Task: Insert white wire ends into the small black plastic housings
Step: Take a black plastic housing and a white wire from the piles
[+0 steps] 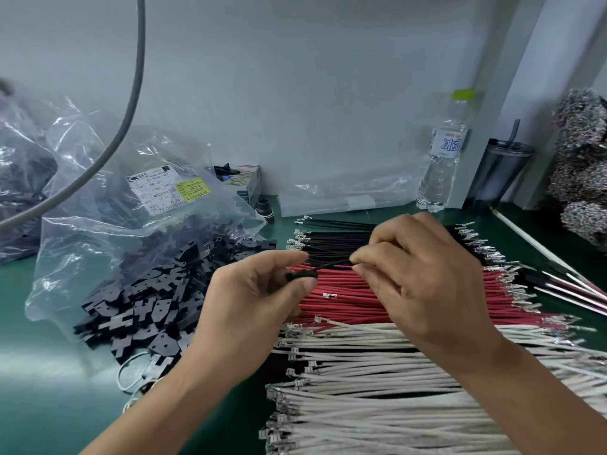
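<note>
My left hand (259,297) pinches a small black plastic housing (300,275) between thumb and fingers above the wire rows. My right hand (423,274) pinches a thin black wire (331,265) whose end meets the housing. Below both hands lie rows of white wires (377,389) with metal terminals at their left ends. Red wires (341,297) lie above them and black wires (335,241) farther back. A heap of loose black housings (154,290) spills from a clear bag to the left.
A clear plastic bag (108,205) with a label lies at the left on the green mat (49,405). A water bottle (443,159) and a dark tumbler (499,169) stand at the back right. Finished wire assemblies (565,287) lie at the right. A grey cable (131,103) hangs overhead.
</note>
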`<state>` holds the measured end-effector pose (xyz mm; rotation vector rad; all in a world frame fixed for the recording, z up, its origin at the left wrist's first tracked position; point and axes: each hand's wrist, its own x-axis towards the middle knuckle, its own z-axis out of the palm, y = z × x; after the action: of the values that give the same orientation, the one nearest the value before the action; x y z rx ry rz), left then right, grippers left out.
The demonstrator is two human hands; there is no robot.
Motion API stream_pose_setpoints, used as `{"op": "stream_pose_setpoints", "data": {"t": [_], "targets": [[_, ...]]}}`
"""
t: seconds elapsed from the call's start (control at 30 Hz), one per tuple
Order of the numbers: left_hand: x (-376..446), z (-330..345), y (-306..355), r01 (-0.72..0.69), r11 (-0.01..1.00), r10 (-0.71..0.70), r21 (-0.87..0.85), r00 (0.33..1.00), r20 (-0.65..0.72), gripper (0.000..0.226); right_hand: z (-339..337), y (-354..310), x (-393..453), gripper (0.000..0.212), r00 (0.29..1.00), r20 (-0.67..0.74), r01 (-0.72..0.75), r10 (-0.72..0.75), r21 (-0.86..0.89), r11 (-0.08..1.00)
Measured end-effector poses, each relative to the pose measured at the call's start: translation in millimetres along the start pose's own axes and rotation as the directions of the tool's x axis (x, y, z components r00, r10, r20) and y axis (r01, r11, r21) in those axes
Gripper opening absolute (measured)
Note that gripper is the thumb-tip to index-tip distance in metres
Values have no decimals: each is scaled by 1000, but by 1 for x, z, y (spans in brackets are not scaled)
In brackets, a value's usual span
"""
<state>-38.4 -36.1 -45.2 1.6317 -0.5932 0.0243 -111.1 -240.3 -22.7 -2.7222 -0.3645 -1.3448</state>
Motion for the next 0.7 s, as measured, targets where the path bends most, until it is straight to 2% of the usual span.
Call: {"op": "stream_pose_setpoints", "data": {"t": [0.07,0.13,0.2,0.33,0.47,0.7], "targets": [[2,-5,-1,24,1000,-25,-10,999,-34,22,3,-1,-4,6,985,165,-52,46,32,998],[4,-8,-2,51,999,-52,-18,997,-50,15,10,-3,-8,4,929,341,-165,144,33,986],[5,-10,-2,71,997,-73,-39,996,-52,16,15,-2,-10,4,888,393,-288,241,63,956],[4,-12,-1,123,987,-127,-105,991,-33,15,14,2,-12,6,875,409,-320,259,85,944],[5,-12,1,177,965,-181,-192,984,-3,20,5,1,-11,9,904,339,-335,259,189,923],[4,-11,4,305,878,-248,-367,949,195,32,-2,-14,-4,20,960,201,-258,198,344,903]]}}
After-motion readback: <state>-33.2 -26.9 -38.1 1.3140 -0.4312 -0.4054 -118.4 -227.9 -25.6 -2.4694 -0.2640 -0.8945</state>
